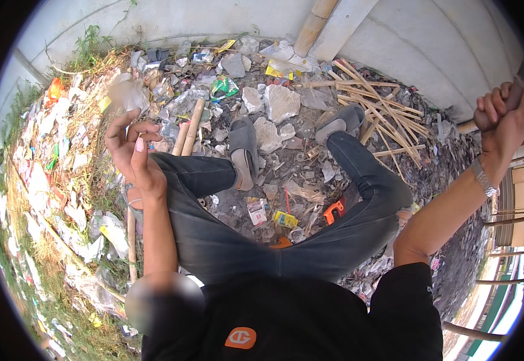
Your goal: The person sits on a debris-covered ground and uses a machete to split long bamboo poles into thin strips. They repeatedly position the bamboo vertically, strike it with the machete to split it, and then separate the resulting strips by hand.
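Note:
My right hand (502, 111) is raised at the far right, its fingers wrapped round the brown handle of a tool (517, 93). Only a dark piece of the tool's head shows above the fist, cut off by the picture's rim. My left hand (134, 150) is lifted over my left knee with its fingers bent and apart, nothing between them. Past that hand, short bamboo pieces (194, 126) lie on the ground by my left sandal (244, 150). Thin split bamboo strips (385, 111) are heaped beyond my right sandal (340, 123).
Between my bent legs lies a tool with an orange handle (334, 212), partly hidden by my thigh. Stone chunks (281, 102) and scattered litter cover the ground. A pale wall (214, 21) closes off the far side, where a bamboo post (315, 27) leans. Grass grows at left.

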{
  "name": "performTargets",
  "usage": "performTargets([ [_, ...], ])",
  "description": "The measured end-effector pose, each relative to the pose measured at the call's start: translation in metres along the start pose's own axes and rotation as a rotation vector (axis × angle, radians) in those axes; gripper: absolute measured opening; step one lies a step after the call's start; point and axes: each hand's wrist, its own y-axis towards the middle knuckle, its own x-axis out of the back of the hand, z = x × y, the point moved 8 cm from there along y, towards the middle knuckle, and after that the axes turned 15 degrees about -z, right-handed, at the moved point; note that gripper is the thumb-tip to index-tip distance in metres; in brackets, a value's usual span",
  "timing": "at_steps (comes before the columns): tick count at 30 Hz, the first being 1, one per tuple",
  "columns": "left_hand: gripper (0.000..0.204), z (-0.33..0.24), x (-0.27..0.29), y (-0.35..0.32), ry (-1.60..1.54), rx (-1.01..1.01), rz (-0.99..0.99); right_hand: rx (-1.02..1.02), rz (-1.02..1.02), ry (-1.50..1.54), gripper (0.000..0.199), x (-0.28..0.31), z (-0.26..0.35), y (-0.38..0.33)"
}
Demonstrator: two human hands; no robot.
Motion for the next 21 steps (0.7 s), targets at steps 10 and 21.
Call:
performTargets([
  [10, 0.058, 0.003, -0.011, -0.008, -0.038, 0.073, 0.006, -0.711, 0.279, -0.58, 0.062, 0.051, -0.387, -0.148],
  [21, 0.059, 0.012, -0.036, -0.005, -0.047, 0.073, 0.065, -0.222, 0.093, -0.035, 0.058, 0.015, -0.097, 0.019],
])
